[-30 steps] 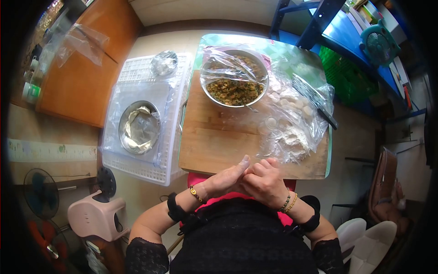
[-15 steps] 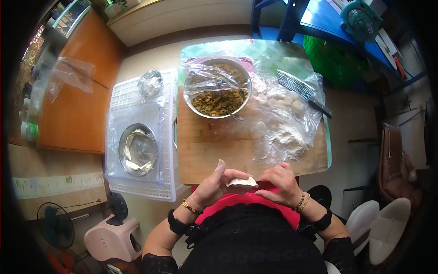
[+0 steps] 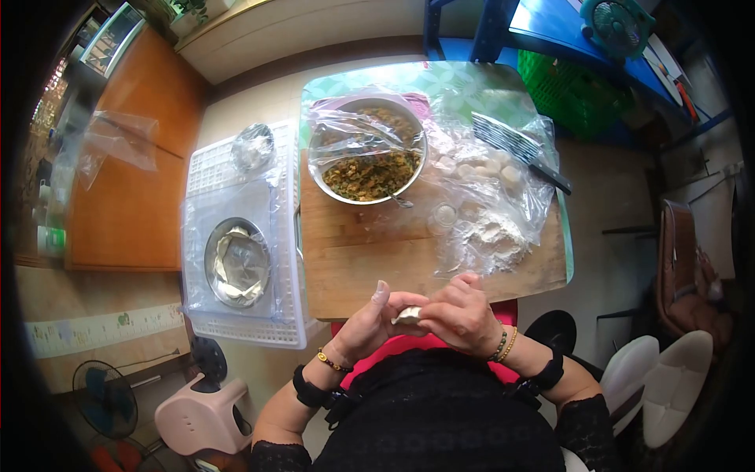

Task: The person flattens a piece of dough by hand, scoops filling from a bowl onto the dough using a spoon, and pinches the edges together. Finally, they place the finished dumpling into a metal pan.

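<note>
Dumpling (image 3: 406, 316) between hands, nearer than desk (image 3: 354, 271) | left hand (image 3: 363, 326) cradles, steadying it; right hand (image 3: 465, 316) pinches its edge | film (image 3: 346, 140) beyond hands half-covers filling (image 3: 368, 176), seemingly for access

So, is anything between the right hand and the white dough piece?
Nothing visible: the right hand meets one end of the white dough piece, which the left hand supports. The end under the right fingers is hidden.

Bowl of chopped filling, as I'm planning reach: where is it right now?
In the head view, the bowl sits at the wooden board's far left, partly under plastic film, left of the flour pile.
</note>
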`<control>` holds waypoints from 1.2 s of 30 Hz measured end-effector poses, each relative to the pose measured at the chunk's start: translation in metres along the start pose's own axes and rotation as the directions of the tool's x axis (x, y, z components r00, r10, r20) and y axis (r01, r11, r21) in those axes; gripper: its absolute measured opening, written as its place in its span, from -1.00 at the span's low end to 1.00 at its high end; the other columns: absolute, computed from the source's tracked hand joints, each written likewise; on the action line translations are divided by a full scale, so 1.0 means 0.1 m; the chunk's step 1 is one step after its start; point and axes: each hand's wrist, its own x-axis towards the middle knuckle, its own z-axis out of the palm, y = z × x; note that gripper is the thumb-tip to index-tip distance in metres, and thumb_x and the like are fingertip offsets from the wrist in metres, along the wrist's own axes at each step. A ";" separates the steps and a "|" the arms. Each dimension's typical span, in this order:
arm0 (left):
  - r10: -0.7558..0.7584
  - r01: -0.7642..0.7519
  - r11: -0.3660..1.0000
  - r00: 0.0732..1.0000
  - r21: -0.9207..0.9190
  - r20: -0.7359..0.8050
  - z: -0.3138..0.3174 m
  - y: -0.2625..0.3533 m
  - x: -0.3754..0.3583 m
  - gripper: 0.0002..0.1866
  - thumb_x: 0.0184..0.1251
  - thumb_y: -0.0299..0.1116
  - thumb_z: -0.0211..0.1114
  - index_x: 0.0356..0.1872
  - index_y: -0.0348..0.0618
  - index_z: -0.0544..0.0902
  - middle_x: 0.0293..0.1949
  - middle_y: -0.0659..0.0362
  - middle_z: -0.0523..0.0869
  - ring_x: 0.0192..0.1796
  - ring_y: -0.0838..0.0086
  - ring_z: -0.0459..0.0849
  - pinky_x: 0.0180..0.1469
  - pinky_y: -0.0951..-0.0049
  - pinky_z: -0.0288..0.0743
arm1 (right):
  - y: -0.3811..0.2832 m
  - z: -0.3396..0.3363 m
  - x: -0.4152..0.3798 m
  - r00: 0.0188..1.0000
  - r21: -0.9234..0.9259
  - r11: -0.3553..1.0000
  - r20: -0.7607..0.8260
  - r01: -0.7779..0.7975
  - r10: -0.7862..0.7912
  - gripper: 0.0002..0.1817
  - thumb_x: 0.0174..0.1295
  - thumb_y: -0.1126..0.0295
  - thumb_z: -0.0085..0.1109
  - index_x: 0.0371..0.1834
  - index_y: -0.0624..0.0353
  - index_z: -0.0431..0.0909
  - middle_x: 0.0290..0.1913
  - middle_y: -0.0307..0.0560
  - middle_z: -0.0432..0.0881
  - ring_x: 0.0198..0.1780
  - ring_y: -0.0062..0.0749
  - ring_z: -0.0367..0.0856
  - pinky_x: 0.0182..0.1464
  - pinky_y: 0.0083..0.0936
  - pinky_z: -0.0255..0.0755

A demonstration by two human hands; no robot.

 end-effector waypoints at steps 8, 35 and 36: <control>0.097 -0.106 0.980 0.993 -0.167 -0.060 -0.17 -0.05 0.01 -0.15 0.50 0.33 -0.38 0.19 -0.32 0.51 0.16 -0.17 0.59 0.20 0.06 0.60 0.28 0.10 0.47 | 0.10 -0.09 -0.20 0.977 -0.043 0.977 0.034 -0.207 0.209 -0.67 0.03 0.13 0.47 -0.28 0.08 0.62 -0.34 -0.20 0.62 -0.22 -0.33 0.61 0.01 -0.28 0.29; 0.137 -0.136 0.980 0.991 -0.146 -0.006 -0.19 -0.07 -0.08 -0.20 0.54 0.25 -0.38 0.23 -0.32 0.48 0.18 -0.06 0.59 0.23 0.18 0.58 0.34 0.10 0.40 | -0.04 0.07 0.03 0.999 -0.077 0.997 -0.053 0.009 -0.013 -0.81 0.01 0.46 0.43 -0.36 0.07 0.58 -0.42 -0.26 0.62 -0.42 -0.38 0.57 -0.15 -0.33 0.30; 0.139 -0.138 0.979 0.990 -0.147 -0.007 -0.19 -0.07 -0.09 -0.20 0.54 0.25 -0.38 0.23 -0.32 0.48 0.18 -0.06 0.59 0.23 0.18 0.58 0.34 0.10 0.40 | -0.04 0.08 0.03 0.999 -0.048 0.999 -0.042 0.012 -0.014 -0.82 0.02 0.47 0.41 -0.35 0.08 0.57 -0.42 -0.25 0.62 -0.42 -0.36 0.57 -0.15 -0.33 0.31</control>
